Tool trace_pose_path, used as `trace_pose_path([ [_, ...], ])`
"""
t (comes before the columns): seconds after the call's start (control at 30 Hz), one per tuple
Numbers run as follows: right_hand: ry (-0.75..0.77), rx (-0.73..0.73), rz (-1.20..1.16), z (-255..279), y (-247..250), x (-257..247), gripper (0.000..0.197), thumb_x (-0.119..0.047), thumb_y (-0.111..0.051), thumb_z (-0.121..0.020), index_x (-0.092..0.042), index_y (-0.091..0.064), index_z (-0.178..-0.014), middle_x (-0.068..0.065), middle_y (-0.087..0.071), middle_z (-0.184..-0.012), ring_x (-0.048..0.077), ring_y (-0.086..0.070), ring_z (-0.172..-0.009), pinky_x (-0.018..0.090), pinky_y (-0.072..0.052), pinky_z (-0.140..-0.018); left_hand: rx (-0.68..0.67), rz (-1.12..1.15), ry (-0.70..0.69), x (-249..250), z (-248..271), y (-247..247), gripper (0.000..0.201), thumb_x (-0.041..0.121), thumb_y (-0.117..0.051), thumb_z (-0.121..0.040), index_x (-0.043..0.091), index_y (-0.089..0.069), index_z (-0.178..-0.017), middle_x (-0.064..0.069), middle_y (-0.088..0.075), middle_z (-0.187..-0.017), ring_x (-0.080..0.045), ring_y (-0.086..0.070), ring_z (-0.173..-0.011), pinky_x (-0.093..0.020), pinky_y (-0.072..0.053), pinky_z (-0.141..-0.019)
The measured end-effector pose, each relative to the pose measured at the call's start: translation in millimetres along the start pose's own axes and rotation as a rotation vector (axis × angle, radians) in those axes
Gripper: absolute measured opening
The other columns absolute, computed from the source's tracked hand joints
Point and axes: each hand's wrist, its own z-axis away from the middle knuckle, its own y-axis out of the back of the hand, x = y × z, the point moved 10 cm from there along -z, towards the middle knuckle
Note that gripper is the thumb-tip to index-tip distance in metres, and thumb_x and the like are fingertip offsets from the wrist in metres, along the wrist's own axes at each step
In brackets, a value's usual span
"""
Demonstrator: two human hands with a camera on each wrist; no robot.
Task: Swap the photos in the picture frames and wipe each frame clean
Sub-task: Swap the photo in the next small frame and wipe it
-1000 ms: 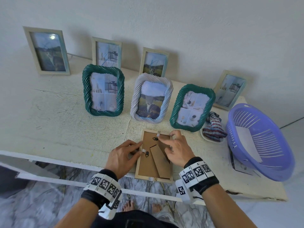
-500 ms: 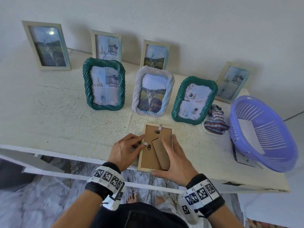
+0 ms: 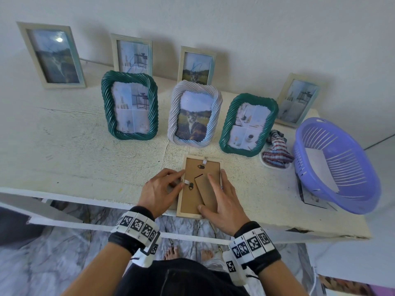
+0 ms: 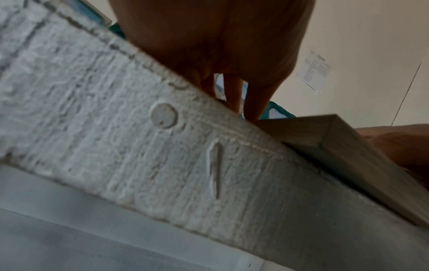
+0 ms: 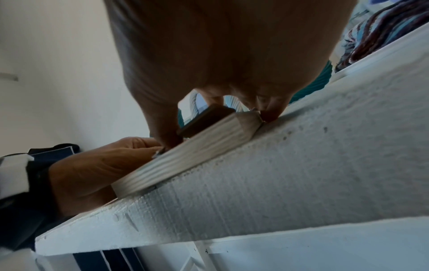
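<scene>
A pale wooden picture frame (image 3: pixel 189 201) lies face down at the table's front edge, its brown backing and fold-out stand (image 3: pixel 204 189) facing up. My left hand (image 3: pixel 180 178) is at the frame's left side, thumb and forefinger pinching the white tab (image 3: pixel 186 182) there. A second white tab (image 3: pixel 204 162) sits at the top edge. My right hand (image 3: pixel 218 195) lies flat on the stand and backing with straight fingers, its thumb at the bottom rail. The right wrist view shows the frame's bottom rail (image 5: pixel 185 161) under my right hand (image 5: pixel 220 102). The left wrist view shows a frame corner (image 4: pixel 336 146).
Behind the frame stand a green rope frame (image 3: pixel 130 105), a white one (image 3: pixel 195 114) and another green one (image 3: pixel 249 124). Several pale frames (image 3: pixel 51 55) lean on the wall. A striped cloth (image 3: pixel 276 150) and a purple basket (image 3: pixel 335 165) are at the right. The frame's bottom rail overhangs the table edge (image 3: pixel 106 201).
My right hand left the top tab and came down flat onto the stand and backing. My left hand stayed at the left tab.
</scene>
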Motion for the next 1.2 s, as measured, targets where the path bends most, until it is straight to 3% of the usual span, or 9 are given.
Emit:
trace_pose_path([
  [0.17,-0.022,-0.022,-0.190,1.7,7.9,2.3,0.082,-0.056,-0.052,-0.090,-0.037,-0.003,-0.152,-0.003,0.013,-0.160,0.012,0.007,-0.146,0.037,-0.005,-0.118,-0.060,0.026,0.014,1.3,-0.6,-4.8,0.061,0.054,-0.044,-0.088,0.023,-0.048,-0.140,0.007,-0.065,-0.114,-0.008,-0.064,-0.086,-0.031,-0.054,-0.074],
  [0.3,-0.077,0.033,-0.311,-0.4,13.7,3.8,0.065,-0.052,-0.042,-0.096,-0.039,-0.011,-0.151,-0.005,0.001,-0.161,0.010,0.001,-0.147,0.039,-0.005,-0.120,-0.063,0.216,0.150,-4.6,-0.8,-3.4,0.048,0.030,-0.056,-0.094,0.027,-0.046,-0.141,0.007,-0.063,-0.123,-0.005,-0.060,-0.107,-0.033,-0.053,-0.090],
  [0.43,-0.103,0.070,-0.489,0.9,14.0,6.8,0.074,-0.074,-0.036,-0.082,-0.045,-0.018,-0.148,-0.011,-0.012,-0.160,0.003,-0.008,-0.145,0.043,-0.015,-0.120,-0.041,0.402,0.235,10.3,-6.8,6.3,0.040,0.029,-0.054,-0.098,0.028,-0.050,-0.137,0.003,-0.058,-0.123,-0.011,-0.064,-0.098,-0.027,-0.054,-0.079],
  [0.53,-0.120,0.099,-0.629,2.8,25.8,7.7,0.076,-0.077,-0.042,-0.079,-0.043,-0.028,-0.145,-0.013,-0.030,-0.154,0.002,-0.025,-0.141,0.041,-0.025,-0.117,0.011,0.456,0.248,35.2,-15.0,16.6,0.035,0.038,-0.050,-0.098,0.027,-0.054,-0.132,0.007,-0.062,-0.114,-0.010,-0.066,-0.091,-0.037,-0.058,-0.078],
  [0.6,-0.096,0.155,-0.680,8.0,45.8,6.3,0.061,-0.068,-0.045,-0.087,-0.040,-0.039,-0.141,-0.015,-0.045,-0.144,-0.002,-0.039,-0.132,0.036,-0.035,-0.112,0.020,0.597,0.232,61.3,-20.2,18.5,0.033,0.034,-0.047,-0.100,0.021,-0.056,-0.128,0.004,-0.065,-0.112,-0.011,-0.069,-0.091,-0.037,-0.059,-0.076],
  [0.7,-0.090,0.281,-0.728,20.6,86.3,6.2,0.043,-0.047,-0.046,-0.093,-0.034,-0.049,-0.134,-0.019,-0.057,-0.127,-0.014,-0.053,-0.110,0.011,-0.047,-0.087,-0.128,0.838,0.222,98.1,-26.8,0.5,0.035,0.033,-0.040,-0.101,0.019,-0.053,-0.130,-0.003,-0.068,-0.114,-0.015,-0.070,-0.098,-0.034,-0.060,-0.075],
  [0.83,-0.151,0.338,-0.716,33.7,112.9,24.6,0.034,-0.043,-0.052,-0.093,-0.030,-0.057,-0.124,-0.002,-0.069,-0.098,0.004,-0.064,-0.096,0.021,-0.050,-0.084,-0.186,0.664,0.221,89.4,-34.6,-28.2,0.040,0.045,-0.042,-0.097,0.023,-0.055,-0.128,0.004,-0.067,-0.114,-0.010,-0.065,-0.106,-0.040,-0.057,-0.086],
  [1.0,-0.265,0.398,-0.738,40.3,112.3,68.7,0.028,-0.015,-0.051,-0.098,-0.027,-0.056,-0.122,-0.008,-0.069,-0.107,0.003,-0.065,-0.092,0.024,-0.050,-0.087,-0.190,0.460,0.293,63.7,-32.6,-52.4,0.035,0.031,-0.046,-0.101,0.016,-0.053,-0.132,-0.001,-0.061,-0.125,-0.010,-0.057,-0.109,-0.024,-0.045,-0.093],
  [1.2,-0.284,0.331,-1.389,37.1,89.7,60.1,0.031,-0.004,-0.047,-0.095,-0.014,-0.056,-0.123,0.020,-0.069,-0.108,0.032,-0.068,-0.088,0.041,-0.057,-0.073,-0.225,0.796,0.514,52.8,-20.3,-74.5,0.044,0.041,-0.046,-0.099,0.034,-0.035,-0.141,-0.012,-0.066,-0.115,-0.027,-0.065,-0.104,-0.043,-0.056,-0.086],
])
